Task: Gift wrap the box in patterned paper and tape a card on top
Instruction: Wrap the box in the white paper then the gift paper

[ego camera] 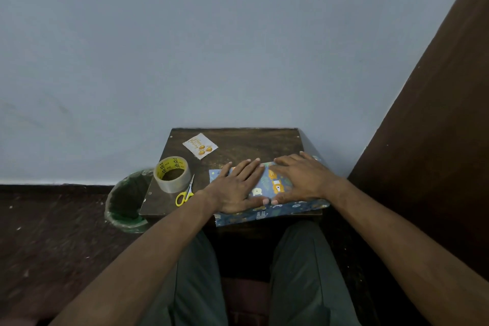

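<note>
Together, left hand (239,188), right hand (301,180), flat on patterned paper (275,182)

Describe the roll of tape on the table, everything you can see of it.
The roll of tape is a wide ring of clear or pale packing tape wound on a yellow core printed with small black marks. It lies flat on its side, hole facing up, near the left edge of the dark wooden table. The yellow-handled scissors lie just to its right, close to or touching it. The card lies beyond it. Neither hand touches it.
</note>
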